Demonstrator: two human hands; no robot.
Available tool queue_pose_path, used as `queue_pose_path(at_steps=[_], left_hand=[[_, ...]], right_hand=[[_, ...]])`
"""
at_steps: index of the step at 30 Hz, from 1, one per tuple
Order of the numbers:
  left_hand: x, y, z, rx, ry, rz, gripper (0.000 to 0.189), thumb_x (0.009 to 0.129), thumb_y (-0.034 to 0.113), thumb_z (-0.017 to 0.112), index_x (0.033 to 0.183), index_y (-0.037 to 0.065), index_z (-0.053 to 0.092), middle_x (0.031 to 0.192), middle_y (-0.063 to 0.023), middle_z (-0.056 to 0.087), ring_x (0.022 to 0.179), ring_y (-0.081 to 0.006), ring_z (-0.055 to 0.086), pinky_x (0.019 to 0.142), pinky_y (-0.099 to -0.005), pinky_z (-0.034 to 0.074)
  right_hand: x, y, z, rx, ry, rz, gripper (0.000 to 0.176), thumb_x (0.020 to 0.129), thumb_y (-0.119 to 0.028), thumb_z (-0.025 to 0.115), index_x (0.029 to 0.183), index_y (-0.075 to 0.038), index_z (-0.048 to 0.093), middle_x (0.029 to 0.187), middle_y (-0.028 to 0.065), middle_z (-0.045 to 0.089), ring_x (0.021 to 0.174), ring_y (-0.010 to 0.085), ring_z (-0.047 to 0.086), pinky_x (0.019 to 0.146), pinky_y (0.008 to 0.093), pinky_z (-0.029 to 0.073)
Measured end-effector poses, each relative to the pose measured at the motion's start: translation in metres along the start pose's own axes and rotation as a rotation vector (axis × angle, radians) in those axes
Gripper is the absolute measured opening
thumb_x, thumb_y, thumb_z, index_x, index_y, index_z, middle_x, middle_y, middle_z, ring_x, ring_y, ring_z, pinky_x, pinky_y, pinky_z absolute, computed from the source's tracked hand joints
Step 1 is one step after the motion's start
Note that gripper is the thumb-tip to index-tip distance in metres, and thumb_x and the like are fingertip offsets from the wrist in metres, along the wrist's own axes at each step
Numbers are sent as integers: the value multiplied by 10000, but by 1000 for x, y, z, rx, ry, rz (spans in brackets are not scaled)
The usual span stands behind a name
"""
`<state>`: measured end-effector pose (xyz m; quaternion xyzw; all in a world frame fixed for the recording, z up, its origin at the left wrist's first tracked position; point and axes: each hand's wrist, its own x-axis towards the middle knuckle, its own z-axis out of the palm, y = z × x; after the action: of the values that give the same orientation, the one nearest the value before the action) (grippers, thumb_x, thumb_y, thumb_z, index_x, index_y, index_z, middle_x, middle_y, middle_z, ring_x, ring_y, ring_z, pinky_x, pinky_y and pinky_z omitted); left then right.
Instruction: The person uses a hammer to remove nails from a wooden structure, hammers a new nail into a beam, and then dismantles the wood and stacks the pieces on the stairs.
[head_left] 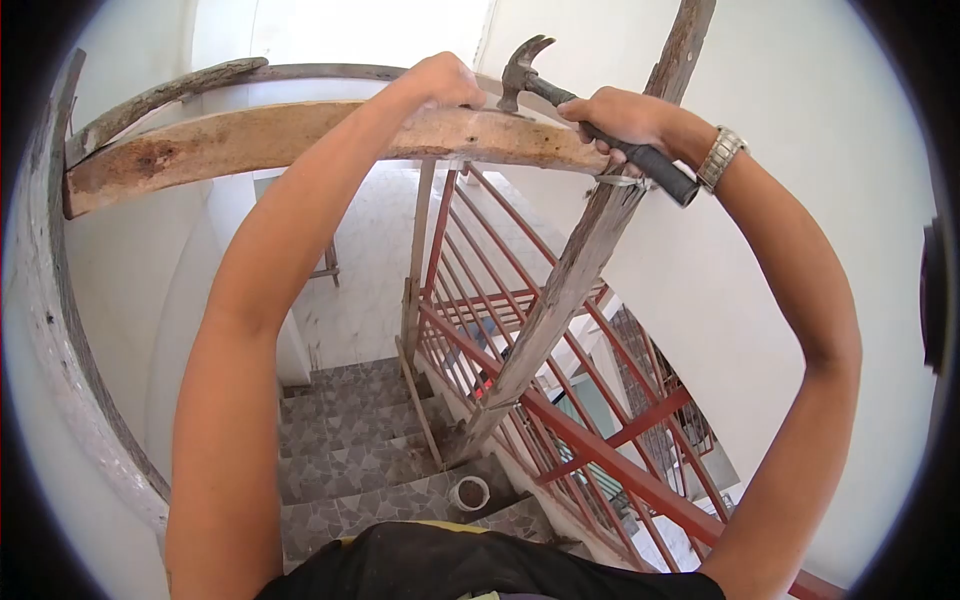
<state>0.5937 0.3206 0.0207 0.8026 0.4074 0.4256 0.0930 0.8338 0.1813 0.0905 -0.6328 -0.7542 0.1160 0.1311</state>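
A claw hammer (548, 92) with a dark handle is held in my right hand (622, 118), its claw pointing up and its head just above the wooden beam (250, 138). My left hand (446, 82) is closed on the top of the beam, left of the hammer head; what its fingers pinch, if anything, is hidden. The beam runs across the upper view, and its right end meets a weathered upright post (580, 262). A metal-banded watch (722, 158) is on my right wrist.
Below are tiled stairs (350, 430) with a small round container (469, 492). Red metal railings (600, 450) slope down on the right. A curved wooden piece (70, 350) stands at the left, and a rough plank (150, 105) lies behind the beam. White walls surround the stairwell.
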Motion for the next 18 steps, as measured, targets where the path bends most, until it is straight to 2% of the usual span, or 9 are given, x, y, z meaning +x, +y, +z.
queue_pose_path(at_steps=[1, 4, 8, 11, 12, 13, 15, 18], left_hand=[[-1, 1, -1, 0, -28, 15, 255, 720, 259, 744, 818, 26, 776, 795, -92, 723, 765, -181, 627, 742, -332, 509], [-6, 6, -9, 17, -75, 45, 260, 725, 262, 742, 823, 23, 775, 796, -94, 721, 769, -186, 625, 742, -339, 510], [-5, 12, -10, 91, -61, 6, 252, 730, 257, 739, 819, 24, 773, 800, -89, 716, 774, -184, 620, 735, -337, 504], [-13, 16, -7, 21, -60, -19, 257, 730, 265, 737, 826, 30, 777, 821, -88, 721, 791, -186, 622, 746, -336, 502], [-12, 13, -6, 4, -62, -31, 263, 731, 271, 735, 831, 31, 778, 830, -89, 724, 798, -189, 625, 752, -337, 503], [-10, 8, -3, -12, -63, -43, 268, 732, 276, 733, 836, 33, 780, 839, -89, 727, 805, -191, 627, 758, -338, 504], [0, 3, -1, 4, -69, -72, 282, 738, 290, 727, 847, 36, 782, 859, -91, 735, 821, -198, 634, 772, -341, 506], [-13, 22, -6, 141, -78, -15, 291, 742, 297, 717, 842, 30, 779, 887, -100, 747, 853, -213, 654, 788, -345, 513]], right_hand=[[-2, 1, -7, -58, 1, 3, 517, 1003, -492, 511, 884, 2, 608, 593, -33, 493, 393, 54, 476, 307, 224, 417], [-5, 4, -23, -29, 230, -144, 521, 995, -500, 519, 855, -7, 612, 595, -38, 497, 397, 39, 475, 312, 207, 416], [-6, 8, -44, 171, 565, -347, 553, 990, -530, 506, 953, 13, 604, 592, -26, 487, 416, 54, 499, 329, 214, 435], [12, 16, -6, 293, 500, -311, 569, 996, -541, 483, 956, 14, 603, 593, -13, 485, 419, 76, 502, 331, 246, 440], [-3, 17, 1, 12, 222, -233, 561, 998, -530, 485, 933, 14, 606, 589, -10, 487, 425, 90, 498, 348, 270, 447], [1, 21, 12, 59, 2, -126, 526, 999, -499, 498, 893, 5, 606, 583, -8, 495, 416, 90, 487, 358, 278, 449], [3, 21, 4, -11, 43, -89, 510, 1001, -480, 500, 847, -4, 597, 580, -5, 498, 420, 90, 483, 358, 269, 433], [9, 34, 2, 67, 189, -232, 526, 996, -491, 499, 812, -7, 587, 587, -4, 500, 430, 93, 489, 370, 273, 428]])
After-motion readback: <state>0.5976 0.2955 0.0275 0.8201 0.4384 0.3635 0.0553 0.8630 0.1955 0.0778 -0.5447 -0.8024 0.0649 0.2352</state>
